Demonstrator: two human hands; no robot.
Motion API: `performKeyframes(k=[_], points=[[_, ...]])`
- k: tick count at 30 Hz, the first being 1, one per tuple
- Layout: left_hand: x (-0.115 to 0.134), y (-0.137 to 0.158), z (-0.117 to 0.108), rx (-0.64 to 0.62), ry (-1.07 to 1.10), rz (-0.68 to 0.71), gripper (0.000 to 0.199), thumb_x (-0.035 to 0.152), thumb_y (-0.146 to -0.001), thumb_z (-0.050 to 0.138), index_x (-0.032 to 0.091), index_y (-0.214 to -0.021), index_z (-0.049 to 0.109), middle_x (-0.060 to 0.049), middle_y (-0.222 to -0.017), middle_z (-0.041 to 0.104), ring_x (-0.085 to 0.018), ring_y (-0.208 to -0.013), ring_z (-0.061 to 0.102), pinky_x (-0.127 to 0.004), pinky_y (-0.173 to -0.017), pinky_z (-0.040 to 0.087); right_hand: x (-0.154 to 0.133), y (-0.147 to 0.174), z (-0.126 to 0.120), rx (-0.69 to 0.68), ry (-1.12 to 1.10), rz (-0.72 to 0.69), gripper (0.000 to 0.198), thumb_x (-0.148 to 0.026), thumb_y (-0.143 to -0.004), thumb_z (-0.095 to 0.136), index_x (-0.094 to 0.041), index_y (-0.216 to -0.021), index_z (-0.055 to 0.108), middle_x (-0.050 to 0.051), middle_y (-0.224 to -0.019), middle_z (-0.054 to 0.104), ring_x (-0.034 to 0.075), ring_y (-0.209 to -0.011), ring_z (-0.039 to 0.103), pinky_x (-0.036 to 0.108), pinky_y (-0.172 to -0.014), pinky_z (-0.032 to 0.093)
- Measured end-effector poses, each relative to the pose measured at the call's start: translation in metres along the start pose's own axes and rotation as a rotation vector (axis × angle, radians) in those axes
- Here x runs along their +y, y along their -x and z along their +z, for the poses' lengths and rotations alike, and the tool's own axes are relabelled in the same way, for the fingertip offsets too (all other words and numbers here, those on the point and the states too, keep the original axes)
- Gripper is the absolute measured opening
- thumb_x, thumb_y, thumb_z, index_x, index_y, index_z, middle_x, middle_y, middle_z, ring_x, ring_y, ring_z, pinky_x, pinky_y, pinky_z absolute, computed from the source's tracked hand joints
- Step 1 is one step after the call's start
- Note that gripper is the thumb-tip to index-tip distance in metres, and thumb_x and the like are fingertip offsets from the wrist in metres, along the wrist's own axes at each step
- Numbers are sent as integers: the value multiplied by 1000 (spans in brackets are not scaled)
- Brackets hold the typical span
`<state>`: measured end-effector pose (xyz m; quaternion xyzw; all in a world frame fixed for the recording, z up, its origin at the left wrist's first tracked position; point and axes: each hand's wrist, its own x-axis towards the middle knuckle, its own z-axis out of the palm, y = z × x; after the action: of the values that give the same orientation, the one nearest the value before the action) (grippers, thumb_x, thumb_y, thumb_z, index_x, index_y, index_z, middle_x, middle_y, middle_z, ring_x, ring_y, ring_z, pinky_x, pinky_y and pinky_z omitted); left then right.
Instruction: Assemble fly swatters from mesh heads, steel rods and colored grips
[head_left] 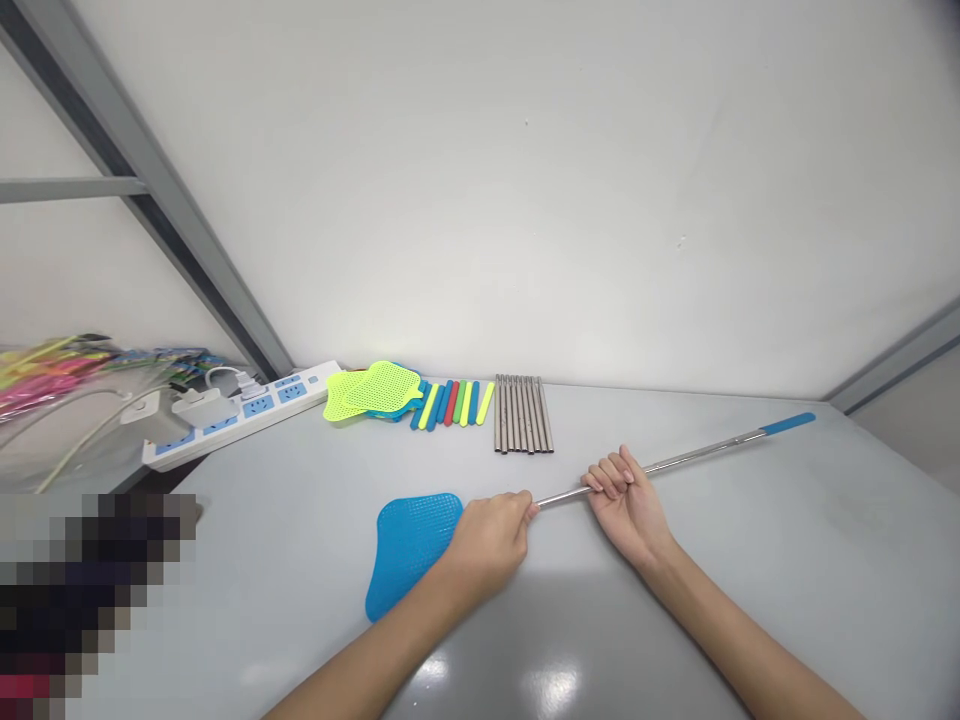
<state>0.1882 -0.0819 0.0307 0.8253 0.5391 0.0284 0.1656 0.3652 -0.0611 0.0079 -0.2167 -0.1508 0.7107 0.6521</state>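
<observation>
A telescopic fly swatter [701, 455] with a blue paddle head [412, 545], a drawn-out metal rod and a blue end grip [787, 424] lies across both hands, above the grey table. My left hand [495, 535] is closed near the head and covers where the head meets the rod. Further along, my right hand [622, 500] has its fingers wrapped round the middle of the rod, palm turned up. The grip end points to the right and slightly away from me.
Behind my hands lie yellow and blue swatter heads [375, 390], a row of coloured grips [454, 403] and several metal tubes [523, 415]. A power strip [247, 415] with plugs runs along the left edge. Bagged colourful items [60, 375] sit beyond it. A wall [525, 200] stands behind.
</observation>
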Motion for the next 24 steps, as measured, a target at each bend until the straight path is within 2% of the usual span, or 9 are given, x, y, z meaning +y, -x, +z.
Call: performKeyframes(k=[10, 16, 24], points=[[-2, -1, 5, 40, -12, 29, 35, 31, -87, 19, 19, -79, 50, -4, -71, 60, -17, -62, 56, -26, -51, 31, 4, 0, 2, 1, -89, 42, 34, -24, -80, 47, -19, -54, 25, -7, -48, 21, 7, -42, 28, 23, -48, 35], [-1, -2, 5, 51, 3, 9, 34, 33, -87, 20, 19, -80, 50, -4, -77, 60, -17, -68, 57, -26, -54, 34, 2, -3, 2, 16, -61, 61, 26, -23, -80, 46, -19, -58, 32, -7, -51, 23, 7, -44, 33, 23, -51, 37], [-3, -3, 1, 120, 87, 69, 37, 36, -88, 18, 18, -77, 49, -4, -78, 58, -15, -70, 54, -25, -58, 35, -9, -9, -2, 5, -84, 104, 16, -18, -79, 45, -19, -64, 38, -5, -56, 30, 8, -49, 39, 25, -54, 39]])
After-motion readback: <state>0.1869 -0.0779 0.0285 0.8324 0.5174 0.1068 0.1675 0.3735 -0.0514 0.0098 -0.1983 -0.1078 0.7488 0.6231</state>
